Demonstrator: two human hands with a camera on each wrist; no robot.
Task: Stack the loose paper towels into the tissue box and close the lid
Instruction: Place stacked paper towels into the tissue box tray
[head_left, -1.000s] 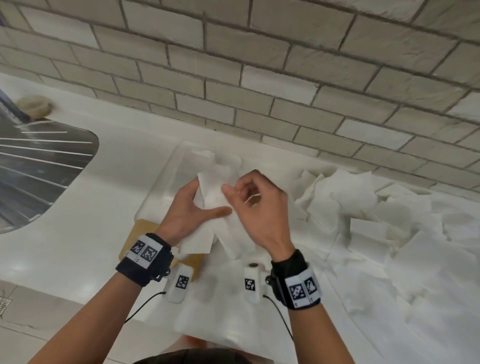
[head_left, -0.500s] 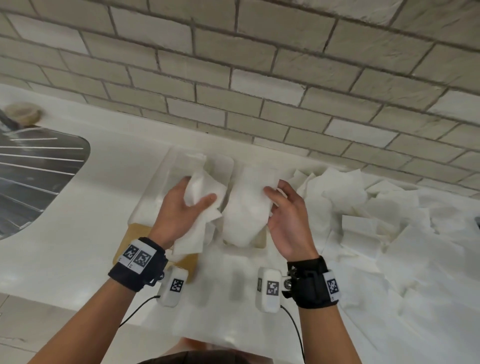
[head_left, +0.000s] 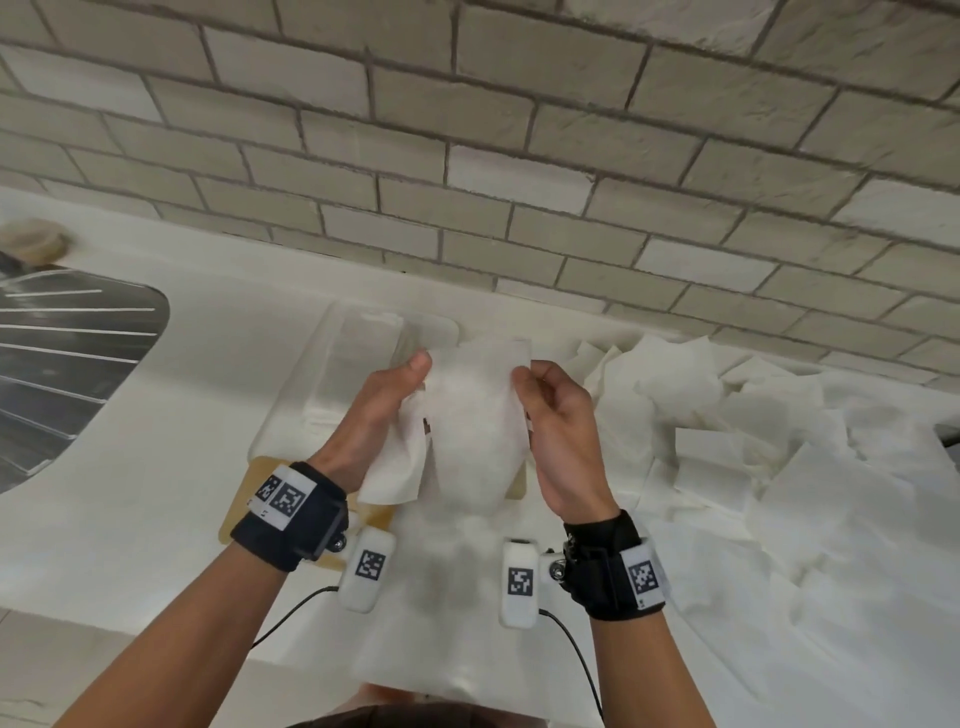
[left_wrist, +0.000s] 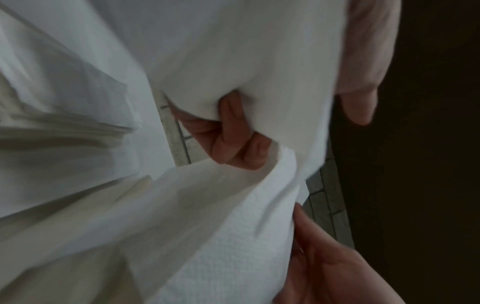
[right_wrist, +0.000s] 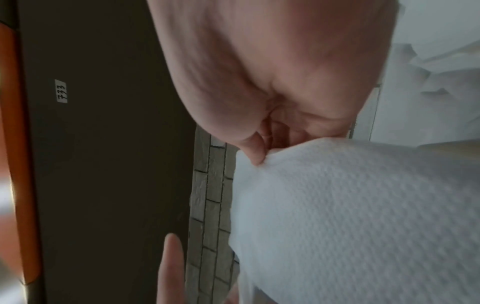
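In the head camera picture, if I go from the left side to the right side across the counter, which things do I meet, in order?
Metal sink → clear tissue box → left hand → held paper towel → right hand → pile of loose paper towels.

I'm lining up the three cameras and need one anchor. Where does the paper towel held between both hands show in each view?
Head: the paper towel hangs centre frame, between the left hand and right hand.
Left wrist: it fills the upper middle.
Right wrist: it fills the lower right.
Shared landmark: the brick wall, a thin strip in both wrist views.
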